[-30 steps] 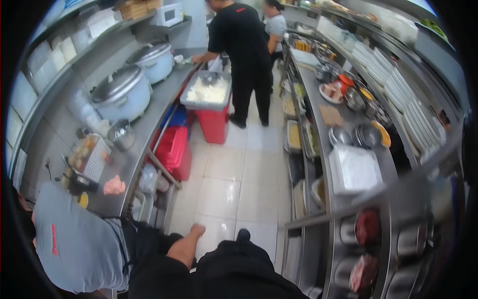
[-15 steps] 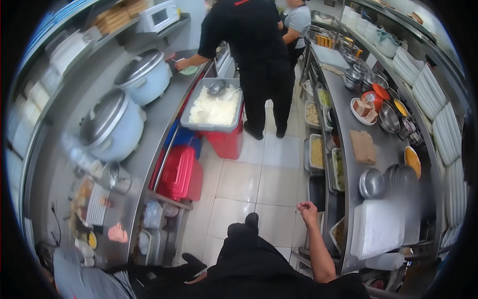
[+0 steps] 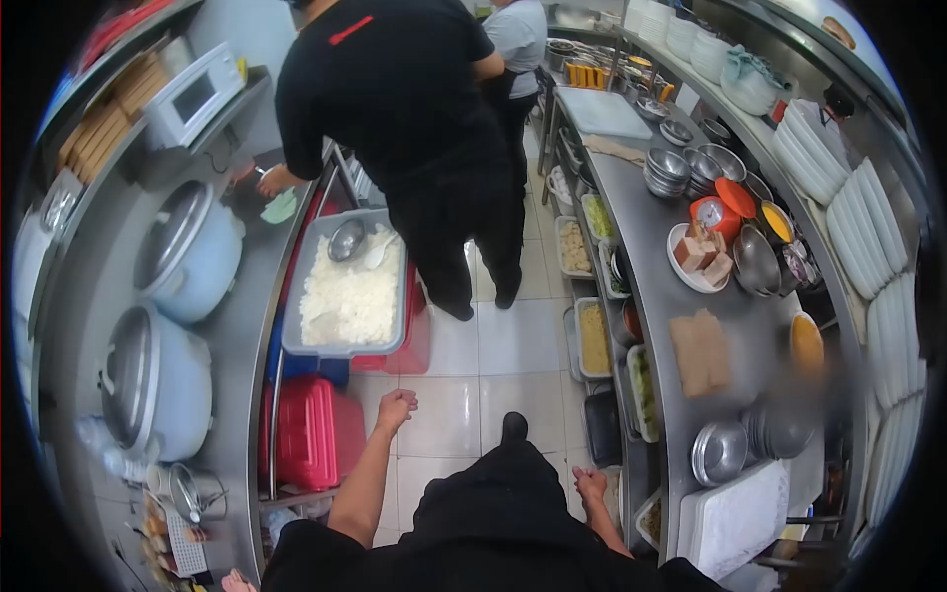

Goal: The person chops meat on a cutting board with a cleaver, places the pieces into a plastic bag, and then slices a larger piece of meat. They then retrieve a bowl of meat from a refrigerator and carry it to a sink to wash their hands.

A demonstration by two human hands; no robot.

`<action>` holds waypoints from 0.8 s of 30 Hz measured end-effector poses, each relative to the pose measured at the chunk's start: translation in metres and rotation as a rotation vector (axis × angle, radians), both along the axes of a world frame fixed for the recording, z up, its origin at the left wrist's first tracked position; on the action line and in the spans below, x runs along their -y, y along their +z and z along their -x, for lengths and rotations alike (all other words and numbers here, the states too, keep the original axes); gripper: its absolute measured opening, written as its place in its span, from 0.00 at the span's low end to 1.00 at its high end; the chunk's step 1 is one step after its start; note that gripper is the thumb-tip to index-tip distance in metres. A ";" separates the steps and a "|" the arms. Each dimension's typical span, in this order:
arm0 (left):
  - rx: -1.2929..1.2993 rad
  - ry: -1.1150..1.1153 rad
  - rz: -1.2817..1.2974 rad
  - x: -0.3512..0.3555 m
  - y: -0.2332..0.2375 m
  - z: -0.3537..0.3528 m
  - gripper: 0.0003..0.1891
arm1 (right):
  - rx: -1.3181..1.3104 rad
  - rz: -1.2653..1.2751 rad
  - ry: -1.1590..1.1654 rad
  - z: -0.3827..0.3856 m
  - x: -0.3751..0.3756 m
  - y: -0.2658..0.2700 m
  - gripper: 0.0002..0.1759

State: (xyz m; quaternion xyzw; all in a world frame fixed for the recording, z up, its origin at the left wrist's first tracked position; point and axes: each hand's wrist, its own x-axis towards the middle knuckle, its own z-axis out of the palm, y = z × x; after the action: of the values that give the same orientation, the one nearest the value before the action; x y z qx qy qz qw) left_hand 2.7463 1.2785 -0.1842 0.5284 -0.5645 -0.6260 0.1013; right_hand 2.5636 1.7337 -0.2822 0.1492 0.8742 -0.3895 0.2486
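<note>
My left hand (image 3: pixel 398 409) hangs in front of me over the tiled floor, its fingers loosely bent with nothing visible in them. Nearest to it are a red lidded bin (image 3: pixel 318 434) and, farther forward, a grey tub (image 3: pixel 293 338) of white rice (image 3: pixel 347 293). In the rice lie a metal bowl (image 3: pixel 347 240) and a pale spoon (image 3: pixel 379 253). My right hand (image 3: pixel 590 482) is low at my other side, fingers partly bent and apart, seemingly holding nothing. Close by it are a black container (image 3: pixel 602 426) and the shelves under the right counter (image 3: pixel 681 434).
Ahead, a person in black (image 3: pixel 395 118) stands by the left counter (image 3: pixel 242 365), another in grey (image 3: pixel 515 49) beyond. Large lidded pots (image 3: pixel 182 375) line the left counter. On the right are metal bowls (image 3: pixel 718 454), a dish of pink blocks (image 3: pixel 702 259) and a white board (image 3: pixel 740 523).
My view has moved forward along the aisle, so the rice tub and pots are closer. My left hand has come into view; my right hand has swung back toward my body.
</note>
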 end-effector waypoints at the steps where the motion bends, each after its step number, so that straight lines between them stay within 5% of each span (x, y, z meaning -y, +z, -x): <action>1: 0.006 -0.005 0.006 0.005 -0.003 0.007 0.12 | -0.041 0.043 0.063 0.012 0.019 -0.005 0.14; 3: 0.131 -0.245 0.099 0.014 -0.019 0.012 0.14 | -0.082 0.106 0.120 0.050 0.064 -0.001 0.14; 5: 0.333 -0.511 0.459 -0.003 -0.010 0.014 0.17 | -0.057 0.079 0.295 0.082 0.116 0.026 0.14; 7: 0.518 -0.715 0.368 -0.020 0.035 0.029 0.18 | -0.078 0.084 0.351 0.116 0.170 0.059 0.14; 12: 0.570 -0.656 0.177 -0.029 0.089 0.058 0.20 | -0.068 0.122 0.561 0.194 0.279 0.081 0.13; 17: 0.522 -0.674 0.190 0.009 0.090 0.103 0.21 | -0.097 0.188 0.638 0.239 0.360 0.092 0.14; 22: 0.487 -0.757 0.268 0.066 0.078 0.146 0.22 | -0.118 0.433 0.545 0.246 0.368 0.048 0.14; 24: 0.447 -0.779 0.303 0.087 0.076 0.164 0.22 | -0.087 0.196 0.585 0.235 0.366 0.095 0.10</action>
State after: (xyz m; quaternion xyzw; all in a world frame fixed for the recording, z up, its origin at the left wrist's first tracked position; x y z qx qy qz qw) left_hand 2.5828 1.1911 -0.1079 0.3784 -0.8137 -0.3987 -0.1891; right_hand 2.3283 1.3678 -0.1869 -0.1501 0.8483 -0.3897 0.3256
